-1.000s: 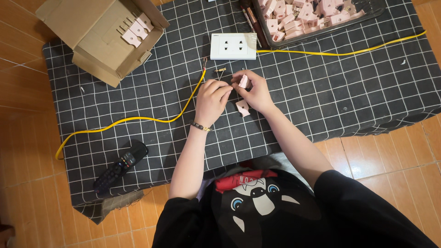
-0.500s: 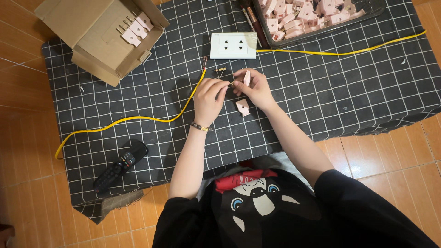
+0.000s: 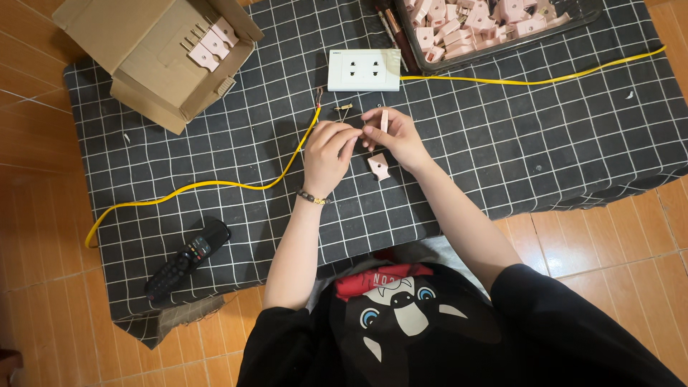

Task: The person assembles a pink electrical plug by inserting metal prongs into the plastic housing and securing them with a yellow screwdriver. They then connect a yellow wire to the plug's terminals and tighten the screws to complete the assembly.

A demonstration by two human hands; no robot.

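Two hands at centre: right hand (image 3: 395, 136) pinching one small pink plastic part (image 3: 384, 120); left hand (image 3: 329, 145) fingertips closed at it, contents unclear. One more pink piece (image 3: 378, 166) just near. One white double socket (image 3: 364, 69), far. One yellow cable (image 3: 215, 183), left. One cardboard box (image 3: 158, 61), far left. One black remote (image 3: 188, 258), near left. Checked black cloth (image 3: 502, 143) underneath.

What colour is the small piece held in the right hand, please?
Pale pink; the small piece in the right hand shows best in the head view.
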